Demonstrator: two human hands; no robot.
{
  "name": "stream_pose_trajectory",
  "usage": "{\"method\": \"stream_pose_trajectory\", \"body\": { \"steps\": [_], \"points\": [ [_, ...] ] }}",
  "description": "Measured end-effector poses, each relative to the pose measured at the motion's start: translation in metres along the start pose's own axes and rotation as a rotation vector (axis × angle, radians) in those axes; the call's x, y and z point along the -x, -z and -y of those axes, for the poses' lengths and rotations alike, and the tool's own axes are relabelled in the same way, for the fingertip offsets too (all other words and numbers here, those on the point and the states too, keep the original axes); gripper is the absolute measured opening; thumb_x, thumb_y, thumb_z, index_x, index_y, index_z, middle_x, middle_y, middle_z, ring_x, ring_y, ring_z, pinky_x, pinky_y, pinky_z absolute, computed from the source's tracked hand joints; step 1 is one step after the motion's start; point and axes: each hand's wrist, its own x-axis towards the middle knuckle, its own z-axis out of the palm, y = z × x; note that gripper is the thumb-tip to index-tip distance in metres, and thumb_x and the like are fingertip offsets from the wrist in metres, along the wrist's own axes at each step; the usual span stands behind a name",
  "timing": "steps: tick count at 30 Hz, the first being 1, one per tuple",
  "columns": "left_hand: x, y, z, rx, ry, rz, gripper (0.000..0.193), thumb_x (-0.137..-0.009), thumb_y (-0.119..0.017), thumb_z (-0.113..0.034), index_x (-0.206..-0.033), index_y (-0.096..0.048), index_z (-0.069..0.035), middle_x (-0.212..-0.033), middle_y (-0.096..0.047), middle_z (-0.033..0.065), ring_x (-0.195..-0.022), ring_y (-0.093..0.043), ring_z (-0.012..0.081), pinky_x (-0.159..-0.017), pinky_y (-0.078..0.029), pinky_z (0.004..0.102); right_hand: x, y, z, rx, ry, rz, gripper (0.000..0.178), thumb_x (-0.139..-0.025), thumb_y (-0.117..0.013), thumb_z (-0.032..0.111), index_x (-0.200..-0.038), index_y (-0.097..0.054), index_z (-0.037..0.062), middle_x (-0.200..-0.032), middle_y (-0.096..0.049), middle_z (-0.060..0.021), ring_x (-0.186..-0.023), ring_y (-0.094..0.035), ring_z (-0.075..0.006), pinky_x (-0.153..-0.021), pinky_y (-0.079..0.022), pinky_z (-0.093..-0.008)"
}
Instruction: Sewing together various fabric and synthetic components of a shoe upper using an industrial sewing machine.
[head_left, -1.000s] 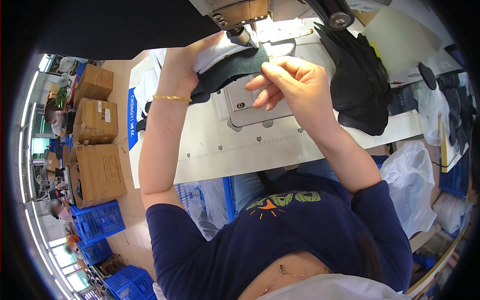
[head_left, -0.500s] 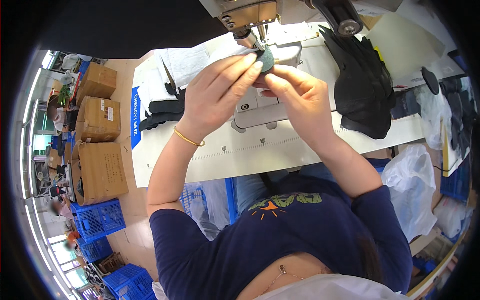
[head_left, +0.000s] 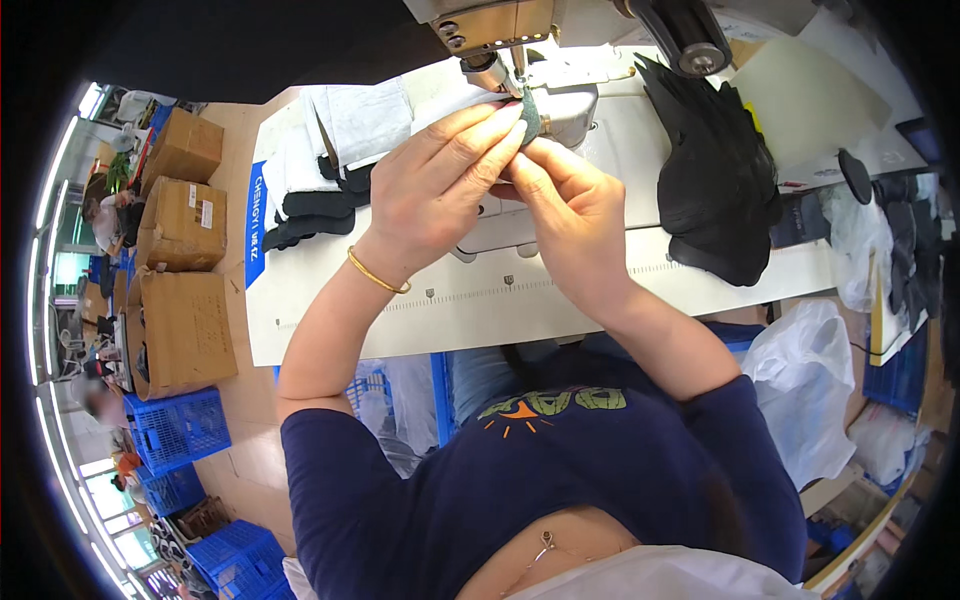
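Observation:
Under the head of a sewing machine [head_left: 500,28], by its presser foot [head_left: 522,72], a small dark green fabric piece [head_left: 531,118] with a rounded edge is pinched between both hands. My left hand [head_left: 440,180] grips its left side, fingertips pressed together close to the needle area. My right hand [head_left: 570,200] is closed on its lower right edge, thumb against forefinger. Fingers cover much of the piece. To the left, white fabric pieces [head_left: 365,120] and black fabric pieces [head_left: 310,215] lie on the table; at the right is a stack of black cut pieces [head_left: 715,180].
The white sewing table [head_left: 350,330] has a ruler scale along its front edge. Cardboard boxes [head_left: 185,330] and blue crates [head_left: 180,430] stand on the floor at left. At right hangs a white plastic bag [head_left: 805,380]. Other people are far left.
Both hands have shifted slightly, and the green piece has turned, showing a narrower face near the presser foot. My right hand has come closer to my left. The whole view has shifted a little.

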Motion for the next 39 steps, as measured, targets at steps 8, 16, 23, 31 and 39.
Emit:
{"method": "stream_pose_trajectory", "body": {
  "steps": [8, 16, 23, 31, 39],
  "points": [
    [0.003, -0.006, 0.009, 0.121, 0.01, -0.061, 0.035, -0.068, -0.069, -0.004, -0.103, -0.074, -0.002, -0.105, -0.073, 0.0084, -0.096, -0.072, 0.0228, -0.075, -0.06, 0.0302, 0.0, -0.001, 0.006, 0.038, -0.03, 0.071, 0.03, -0.101, -0.05, 0.002, -0.127, -0.059, -0.0092, -0.115, -0.067, -0.013, -0.103, -0.066, -0.0168, -0.094, -0.056, -0.0319],
    [0.001, -0.01, 0.007, 0.149, 0.086, -0.07, 0.031, -0.07, -0.068, 0.006, -0.1, -0.075, 0.001, -0.102, -0.073, 0.0114, -0.093, -0.072, 0.0256, -0.079, -0.06, 0.0313, 0.004, -0.011, 0.0, -0.025, 0.004, 0.019, 0.032, -0.097, -0.052, 0.003, -0.128, -0.059, -0.0035, -0.096, -0.067, -0.0029, -0.072, -0.049, -0.0017, -0.061, -0.043, -0.0218],
    [0.001, -0.015, 0.011, 0.114, 0.064, -0.106, 0.04, -0.065, -0.068, 0.0, -0.104, -0.073, -0.002, -0.101, -0.071, 0.0076, -0.089, -0.071, 0.0239, -0.07, -0.059, 0.0291, 0.004, -0.017, 0.003, 0.034, 0.044, 0.032, 0.043, -0.096, -0.048, 0.005, -0.138, -0.049, -0.0045, -0.111, -0.069, -0.0125, -0.067, -0.052, -0.0059, -0.059, -0.046, -0.0264],
    [-0.005, -0.01, 0.006, 0.062, 0.086, -0.061, 0.042, -0.065, -0.069, -0.003, -0.106, -0.071, -0.001, -0.097, -0.069, 0.0061, -0.085, -0.069, 0.0219, -0.065, -0.057, 0.0286, 0.001, -0.017, 0.007, 0.079, 0.032, 0.042, 0.04, -0.098, -0.048, 0.007, -0.136, -0.051, -0.0042, -0.088, -0.066, -0.0093, -0.062, -0.051, -0.0075, -0.056, -0.045, -0.0274],
    [-0.017, 0.003, -0.009, -0.002, 0.208, 0.095, 0.034, -0.07, -0.068, 0.005, -0.103, -0.069, 0.0, -0.097, -0.069, 0.0087, -0.083, -0.067, 0.0247, -0.071, -0.054, 0.0317, 0.0, -0.014, 0.006, 0.084, 0.041, 0.032, 0.035, -0.1, -0.047, 0.007, -0.132, -0.055, -0.0046, -0.083, -0.063, -0.0056, -0.063, -0.046, -0.0051, -0.054, -0.041, -0.0258]
  ]
}}
